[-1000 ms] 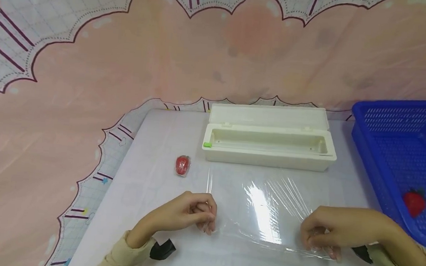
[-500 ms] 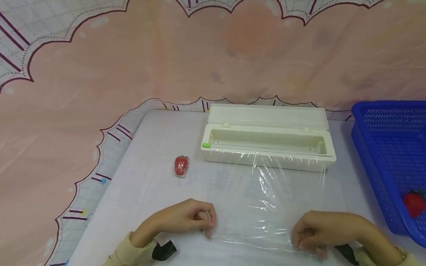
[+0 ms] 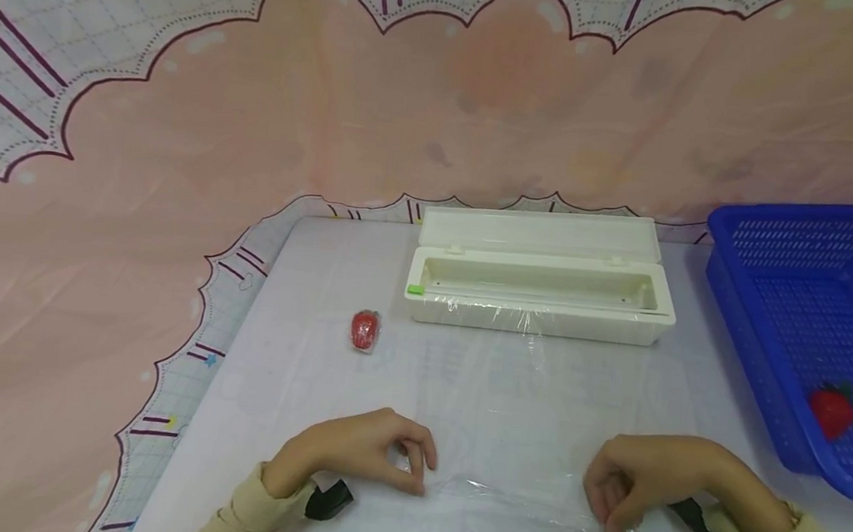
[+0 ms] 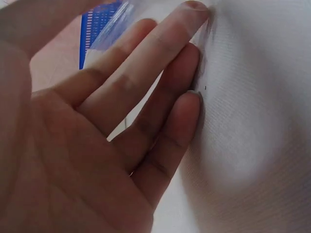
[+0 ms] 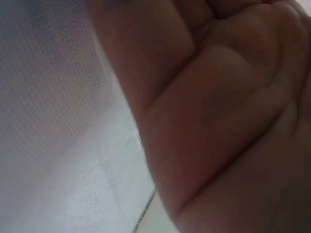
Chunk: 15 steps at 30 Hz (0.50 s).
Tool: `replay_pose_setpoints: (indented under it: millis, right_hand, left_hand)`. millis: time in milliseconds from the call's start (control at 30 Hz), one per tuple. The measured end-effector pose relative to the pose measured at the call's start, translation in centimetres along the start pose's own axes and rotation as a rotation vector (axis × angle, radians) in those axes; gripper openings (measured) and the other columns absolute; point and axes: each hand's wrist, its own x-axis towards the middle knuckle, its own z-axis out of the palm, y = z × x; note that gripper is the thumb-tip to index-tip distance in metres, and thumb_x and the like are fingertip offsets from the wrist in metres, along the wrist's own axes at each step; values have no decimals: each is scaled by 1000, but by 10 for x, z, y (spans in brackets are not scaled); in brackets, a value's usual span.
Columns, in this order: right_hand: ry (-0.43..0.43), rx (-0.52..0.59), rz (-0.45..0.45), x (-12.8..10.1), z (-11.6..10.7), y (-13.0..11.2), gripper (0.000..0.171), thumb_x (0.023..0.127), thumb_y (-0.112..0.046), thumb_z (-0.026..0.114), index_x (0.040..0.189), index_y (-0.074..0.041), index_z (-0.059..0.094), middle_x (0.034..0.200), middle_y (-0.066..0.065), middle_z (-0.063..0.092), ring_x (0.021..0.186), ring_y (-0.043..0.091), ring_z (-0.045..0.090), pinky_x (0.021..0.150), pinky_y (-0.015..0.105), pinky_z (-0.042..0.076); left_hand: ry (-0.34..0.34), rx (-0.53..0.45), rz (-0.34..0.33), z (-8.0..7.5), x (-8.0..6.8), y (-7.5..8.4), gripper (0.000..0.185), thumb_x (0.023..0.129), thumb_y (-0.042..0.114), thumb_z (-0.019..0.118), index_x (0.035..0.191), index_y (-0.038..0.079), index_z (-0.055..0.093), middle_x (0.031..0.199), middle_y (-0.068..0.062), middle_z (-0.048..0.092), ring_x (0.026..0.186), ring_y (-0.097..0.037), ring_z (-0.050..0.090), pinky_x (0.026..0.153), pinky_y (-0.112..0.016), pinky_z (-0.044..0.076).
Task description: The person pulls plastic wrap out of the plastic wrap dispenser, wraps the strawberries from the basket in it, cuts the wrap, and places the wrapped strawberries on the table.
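Note:
A sheet of clear plastic wrap (image 3: 517, 448) lies over the white table, stretching from the front of a white wrap dispenser box (image 3: 535, 320) toward me. At its near left corner is my left hand (image 3: 374, 450), fingers fairly straight and thumb apart. In the left wrist view, the fingertips (image 4: 187, 109) rest against the white surface beside the film. My right hand (image 3: 635, 479) pinches the near right corner between thumb and fingers. The right wrist view shows mostly palm (image 5: 218, 121); those fingertips are out of frame. A red strawberry wrapped in film (image 3: 364, 330) lies left of the box.
The dispenser's lid (image 3: 542, 233) stands raised at the back, with a green slider (image 3: 415, 289) at the left end. On the right is a blue plastic basket (image 3: 751, 383) holding an unwrapped strawberry (image 3: 832, 412). A patterned peach cloth (image 3: 439, 108) hangs behind the table.
The film has come down from a taut stretch to lie flat over the table and box front. Both hands have moved slightly toward me, and the left fingers have spread from their grip.

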Motion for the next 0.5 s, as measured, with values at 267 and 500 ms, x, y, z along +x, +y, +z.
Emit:
replay_pose_setpoints:
  millis: [267, 500]
  right_hand:
    - [22, 9, 27, 1, 5, -2, 21, 92, -17, 69, 79, -2, 70, 65, 10, 72, 54, -6, 59, 48, 23, 54]
    - [15, 31, 53, 1, 8, -2, 27, 94, -17, 66, 75, 2, 67, 63, 11, 71, 53, -6, 59, 44, 9, 40]
  left_hand:
    - [-52, 93, -39, 1, -2, 8, 32, 78, 31, 86, 103, 23, 69, 87, 20, 66, 91, 4, 55, 87, -16, 47]
    - [-58, 200, -19, 4, -2, 10, 36, 75, 42, 86, 102, 24, 70, 83, 22, 63, 90, 5, 52, 84, -13, 46]
